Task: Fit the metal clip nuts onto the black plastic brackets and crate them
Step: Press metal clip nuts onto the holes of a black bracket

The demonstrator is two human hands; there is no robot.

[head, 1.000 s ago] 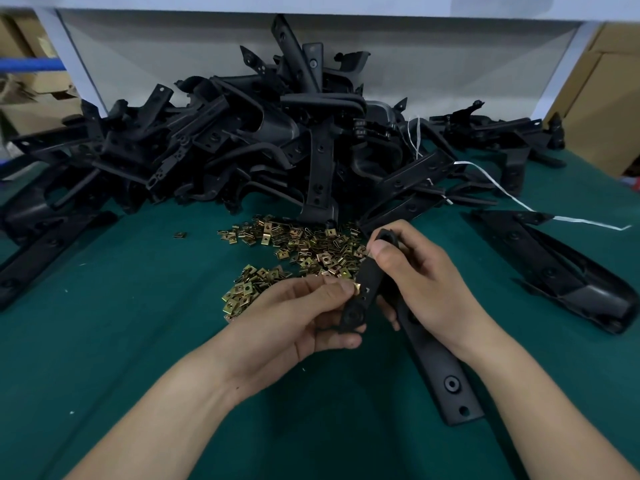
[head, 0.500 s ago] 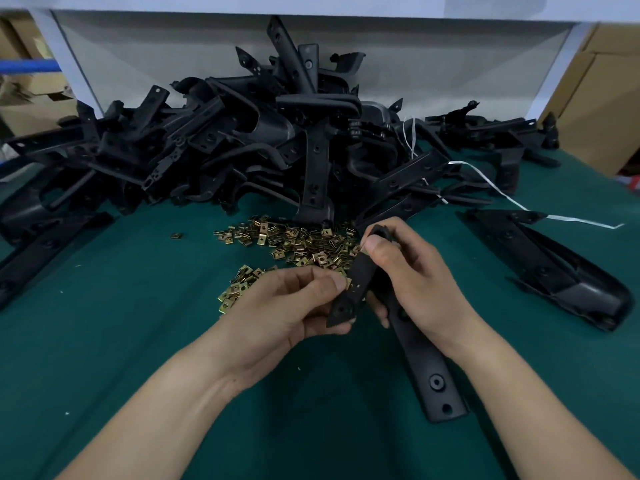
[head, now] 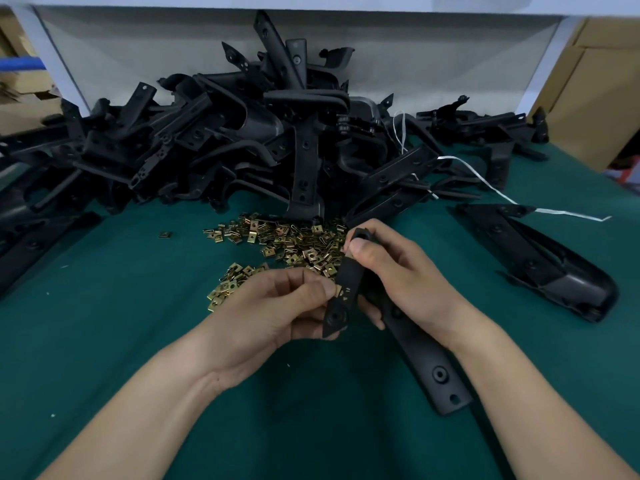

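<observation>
The right grip [head: 408,285] clasps a long black plastic bracket [head: 348,277]; the left grip [head: 277,306] pinches a brass-coloured metal clip nut [head: 339,292] against its edge above the green tabletop [head: 138,341]

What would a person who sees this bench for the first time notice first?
First, the big tangled pile of black brackets along the far side of the green table. Just in front of it lies a heap of brass-coloured clip nuts. Nearest the camera, the left hand and the right hand hold one bracket between them.
</observation>
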